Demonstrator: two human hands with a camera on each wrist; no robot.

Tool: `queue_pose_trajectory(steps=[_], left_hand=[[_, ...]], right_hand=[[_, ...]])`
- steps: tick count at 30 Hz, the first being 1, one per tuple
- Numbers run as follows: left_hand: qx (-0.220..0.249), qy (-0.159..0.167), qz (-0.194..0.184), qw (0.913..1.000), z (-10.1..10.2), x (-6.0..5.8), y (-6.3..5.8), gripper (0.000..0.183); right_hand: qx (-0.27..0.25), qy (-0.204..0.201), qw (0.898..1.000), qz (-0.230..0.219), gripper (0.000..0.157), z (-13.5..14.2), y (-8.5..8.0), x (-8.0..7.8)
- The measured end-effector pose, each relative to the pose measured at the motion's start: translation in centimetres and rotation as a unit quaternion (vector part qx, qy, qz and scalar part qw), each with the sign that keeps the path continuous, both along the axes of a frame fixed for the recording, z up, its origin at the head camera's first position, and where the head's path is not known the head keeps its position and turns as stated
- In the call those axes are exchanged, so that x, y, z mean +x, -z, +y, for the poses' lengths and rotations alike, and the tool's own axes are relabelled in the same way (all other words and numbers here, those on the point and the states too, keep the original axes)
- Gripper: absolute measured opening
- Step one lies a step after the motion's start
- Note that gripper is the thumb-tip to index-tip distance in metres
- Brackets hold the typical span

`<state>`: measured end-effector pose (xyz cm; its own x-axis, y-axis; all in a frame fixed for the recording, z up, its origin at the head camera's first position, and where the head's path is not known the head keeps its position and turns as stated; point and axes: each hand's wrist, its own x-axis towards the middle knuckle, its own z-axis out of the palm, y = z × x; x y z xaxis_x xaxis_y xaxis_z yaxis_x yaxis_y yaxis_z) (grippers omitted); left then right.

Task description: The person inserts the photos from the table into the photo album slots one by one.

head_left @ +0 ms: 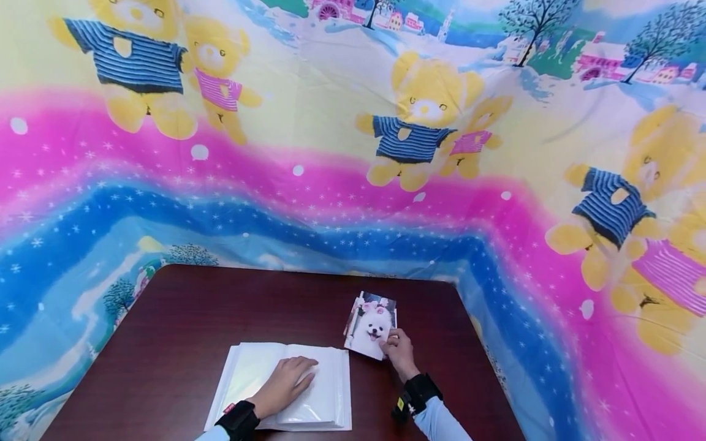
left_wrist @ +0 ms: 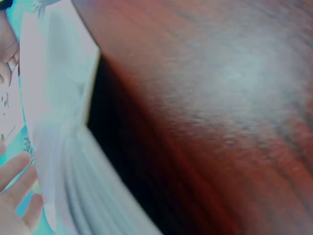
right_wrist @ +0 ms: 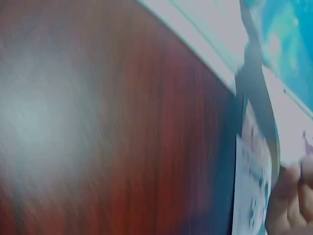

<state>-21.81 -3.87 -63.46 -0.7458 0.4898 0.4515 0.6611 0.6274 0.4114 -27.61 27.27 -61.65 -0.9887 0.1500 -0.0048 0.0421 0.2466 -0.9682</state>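
Observation:
A photo album (head_left: pixel 242 373) with clear plastic pockets and white pages lies spread on the table. My left hand (head_left: pixel 284 383) rests on its right-hand page, fingers extended. In the left wrist view the edges of the album's pages (left_wrist: pixel 98 191) show close up, beside my fingers. To the right of the album, a photo of a fluffy white dog with pink flowers (head_left: pixel 371 324) tops a small pile. My right hand (head_left: pixel 401 352) pinches that photo at its lower right edge. The right wrist view shows it raised above the other photos (right_wrist: pixel 252 191).
The dark reddish-brown table (head_left: pixel 265 306) carries the album and photos. A curtain printed with teddy bears (head_left: pixel 309 122) hangs behind the table and along its sides. Black bands (head_left: pixel 421 391) with small devices sit on both wrists.

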Motion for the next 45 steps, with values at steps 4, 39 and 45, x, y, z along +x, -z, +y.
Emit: queue_pose_trajectory(steps=[4, 39, 45], left_hand=[[0.079, -0.002, -0.061, 0.995, -0.3, -0.4, -0.5, 0.036], [0.145, 0.021, -0.091, 0.9851, -2.8, 1.0, -0.9, 0.045], [0.006, -0.029, 0.015, 0.9995, -3.0, 0.5, -0.9, 0.041]], right_hand=[[-0.068, -0.097, 0.993, -0.003, 0.027, -2.0, 0.3, 0.9], [-0.087, -0.22, 0.971, -0.04, 0.019, -7.6, -1.6, 0.2], [-0.075, -0.171, 0.982, 0.003, 0.018, -6.5, -3.3, -2.6]])
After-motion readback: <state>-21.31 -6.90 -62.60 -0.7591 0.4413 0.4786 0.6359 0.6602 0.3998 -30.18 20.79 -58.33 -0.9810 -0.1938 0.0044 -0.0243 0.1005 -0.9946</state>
